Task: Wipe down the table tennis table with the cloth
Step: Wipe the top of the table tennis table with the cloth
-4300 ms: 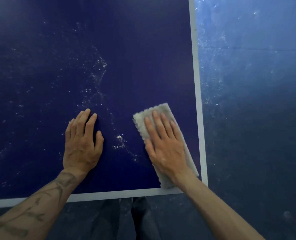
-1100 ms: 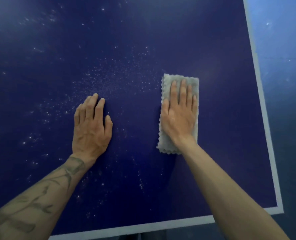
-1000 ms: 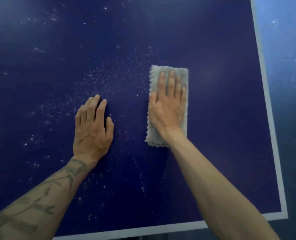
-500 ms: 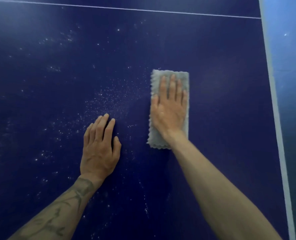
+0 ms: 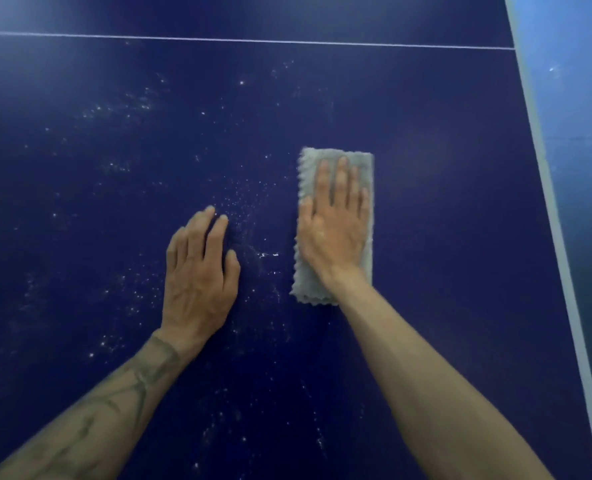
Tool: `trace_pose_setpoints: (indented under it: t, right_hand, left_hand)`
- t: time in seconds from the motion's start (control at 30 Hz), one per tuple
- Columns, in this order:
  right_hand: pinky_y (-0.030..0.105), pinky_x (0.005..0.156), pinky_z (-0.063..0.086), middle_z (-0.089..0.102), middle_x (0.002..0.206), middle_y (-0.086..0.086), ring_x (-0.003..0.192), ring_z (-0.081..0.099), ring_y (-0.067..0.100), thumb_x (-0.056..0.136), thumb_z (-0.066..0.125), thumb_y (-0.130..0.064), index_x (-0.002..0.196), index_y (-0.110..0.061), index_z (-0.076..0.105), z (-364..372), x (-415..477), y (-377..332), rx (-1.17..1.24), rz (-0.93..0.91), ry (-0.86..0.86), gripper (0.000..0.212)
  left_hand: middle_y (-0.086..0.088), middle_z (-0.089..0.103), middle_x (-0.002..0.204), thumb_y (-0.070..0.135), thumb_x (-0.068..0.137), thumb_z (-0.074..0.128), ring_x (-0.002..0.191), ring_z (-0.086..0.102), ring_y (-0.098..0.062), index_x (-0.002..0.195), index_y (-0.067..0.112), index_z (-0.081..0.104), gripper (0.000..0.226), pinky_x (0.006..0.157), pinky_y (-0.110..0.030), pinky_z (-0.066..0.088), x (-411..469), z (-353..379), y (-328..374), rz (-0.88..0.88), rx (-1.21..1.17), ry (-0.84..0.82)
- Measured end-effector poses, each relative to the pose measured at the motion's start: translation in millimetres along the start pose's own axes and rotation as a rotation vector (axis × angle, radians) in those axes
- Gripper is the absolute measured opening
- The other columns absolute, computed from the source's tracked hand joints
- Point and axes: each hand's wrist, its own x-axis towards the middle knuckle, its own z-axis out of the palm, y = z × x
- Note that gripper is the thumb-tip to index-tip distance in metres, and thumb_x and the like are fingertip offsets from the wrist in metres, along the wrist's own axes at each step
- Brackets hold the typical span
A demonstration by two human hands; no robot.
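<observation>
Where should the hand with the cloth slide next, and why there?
Probably a short slide to the left. The right hand presses flat on the grey cloth, and white specks lie on the table just beside it, between the cloth and the left hand. The surface to the cloth's right looks clean.

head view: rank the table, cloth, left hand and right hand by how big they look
1. table, by far.
2. cloth, a bit longer than the right hand pressing it.
3. right hand and left hand look about alike, so no ranking between them.
</observation>
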Motion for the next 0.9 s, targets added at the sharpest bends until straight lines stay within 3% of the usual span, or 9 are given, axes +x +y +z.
trace_pose_setpoints:
  t: [0.13,0.33,0.43,0.57,0.77,0.9]
  right_hand:
    - [0.046,0.134,0.003,-0.007,0.179,0.003,0.165,-0.009,0.019,0.114,0.02,-0.04,0.171,-0.021,0.001,7,-30,6,-0.108,-0.274,-0.05,0.064]
    - [0.047,0.134,-0.001,-0.011,0.179,0.004,0.165,-0.012,0.021,0.114,0.019,-0.04,0.171,-0.02,-0.005,-16,45,37,-0.055,0.146,0.034,0.065]
    - [0.048,0.134,-0.004,-0.012,0.179,0.008,0.165,-0.012,0.024,0.113,0.019,-0.04,0.171,-0.018,-0.006,-8,83,0,-0.015,0.103,0.047,0.067]
    - [0.045,0.134,0.001,-0.004,0.179,0.004,0.166,-0.006,0.02,0.113,0.021,-0.041,0.172,-0.021,0.003,4,58,-24,-0.068,-0.198,0.007,0.065]
    - [0.047,0.134,0.0,-0.005,0.179,0.005,0.166,-0.006,0.022,0.112,0.021,-0.041,0.171,-0.02,0.0,-17,104,19,-0.072,0.12,0.038,0.066]
    - [0.049,0.134,-0.001,-0.007,0.179,0.007,0.166,-0.007,0.024,0.113,0.02,-0.041,0.171,-0.019,-0.002,-16,166,-16,-0.011,0.117,0.063,0.066]
  left_hand:
    - [-0.019,0.035,0.163,0.02,0.107,0.048,0.15,0.035,-0.036,0.153,0.003,0.042,0.049,0.127,-0.052,0.024,57,8,-7,-0.002,0.03,-0.007]
    - [-0.016,0.034,0.164,0.027,0.108,0.042,0.154,0.031,-0.034,0.153,0.004,0.042,0.051,0.129,-0.053,0.022,74,20,-13,0.009,0.05,-0.024]
    - [-0.015,0.035,0.163,0.028,0.107,0.041,0.153,0.032,-0.033,0.153,0.005,0.042,0.051,0.129,-0.052,0.021,76,20,-14,0.009,0.039,-0.022]
    - [-0.017,0.036,0.163,0.025,0.105,0.045,0.153,0.032,-0.034,0.153,0.004,0.045,0.052,0.129,-0.051,0.021,77,18,-12,-0.003,0.037,-0.033]
    - [-0.016,0.036,0.164,0.027,0.105,0.042,0.155,0.031,-0.032,0.153,0.004,0.045,0.053,0.13,-0.051,0.019,78,18,-12,-0.012,0.039,-0.057]
    - [-0.016,0.036,0.164,0.027,0.105,0.042,0.154,0.032,-0.033,0.153,0.004,0.045,0.054,0.13,-0.051,0.02,78,19,-12,-0.005,0.05,-0.054]
